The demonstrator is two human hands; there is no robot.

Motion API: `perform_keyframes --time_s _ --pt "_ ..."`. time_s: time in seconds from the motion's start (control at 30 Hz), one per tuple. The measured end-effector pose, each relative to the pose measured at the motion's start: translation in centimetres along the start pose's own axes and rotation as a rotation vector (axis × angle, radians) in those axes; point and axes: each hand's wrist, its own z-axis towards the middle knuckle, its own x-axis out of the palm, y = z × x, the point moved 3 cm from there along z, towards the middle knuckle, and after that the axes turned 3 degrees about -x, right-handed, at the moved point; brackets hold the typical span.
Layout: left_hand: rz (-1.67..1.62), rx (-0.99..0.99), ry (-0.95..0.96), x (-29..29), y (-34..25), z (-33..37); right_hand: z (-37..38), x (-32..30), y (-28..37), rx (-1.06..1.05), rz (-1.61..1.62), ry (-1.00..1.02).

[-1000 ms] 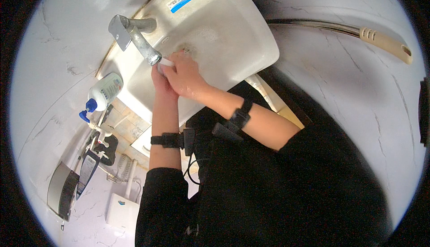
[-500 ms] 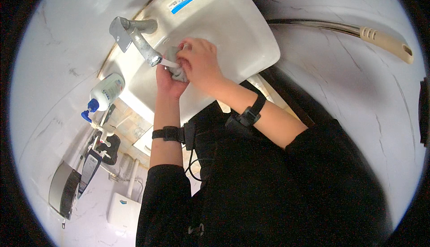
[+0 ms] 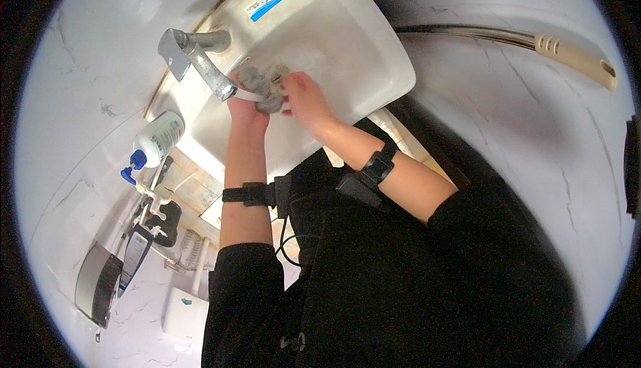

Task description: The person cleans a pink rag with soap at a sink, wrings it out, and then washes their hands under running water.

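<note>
Under the tap (image 3: pixel 212 78), a stream of water (image 3: pixel 248 95) runs onto a wet grey cloth (image 3: pixel 270 104), bunched up in the white sink (image 3: pixel 394 68). My left hand (image 3: pixel 247 112) is closed around the cloth from the near left side; its fingers are partly hidden by the tap and the cloth. Just right of the cloth is my right hand (image 3: pixel 307 104), with bent fingers spread apart and nothing visible in them. Whether its fingertips touch the cloth's edge I cannot tell. Behind the cloth the round drain (image 3: pixel 278 73) shows.
A pump bottle (image 3: pixel 159 140) with a blue top stands at the sink's left edge. Fittings and a hose (image 3: pixel 193 248) hang on the left wall, above a white box (image 3: pixel 185 314). A long rod with a beige handle (image 3: pixel 575 61) leans at the right.
My right hand has come off the cloth, moving slightly right and nearer to me, and its fingers have spread. The cloth has loosened, and the drain now shows.
</note>
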Motion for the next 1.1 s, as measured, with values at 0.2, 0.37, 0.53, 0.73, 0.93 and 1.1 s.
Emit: perform_keyframes --time_s 0.2,0.37,0.53,0.73,0.93,1.1 --pt "0.563 0.265 -0.194 3.0 -0.1 -6.8 -2.1 2.7 3.5 0.214 0.58 0.169" --pt "0.89 0.527 -0.437 2.5 0.5 -8.6 0.5 4.6 0.8 -0.082 0.161 0.269" --pt "0.566 0.484 -0.565 -1.9 0.5 -4.8 -0.4 6.3 0.1 -0.379 -0.046 0.036" --pt "-0.096 0.007 -0.211 0.8 0.9 -3.7 -1.0 5.4 3.1 -0.742 -0.589 -0.096" --pt "-0.214 -0.068 -0.041 2.5 2.9 -4.6 0.8 5.0 4.2 -0.699 -0.867 0.045" --pt "-0.329 -0.195 -0.017 2.1 3.5 -4.9 0.2 5.2 2.0 -0.725 -0.779 0.011"
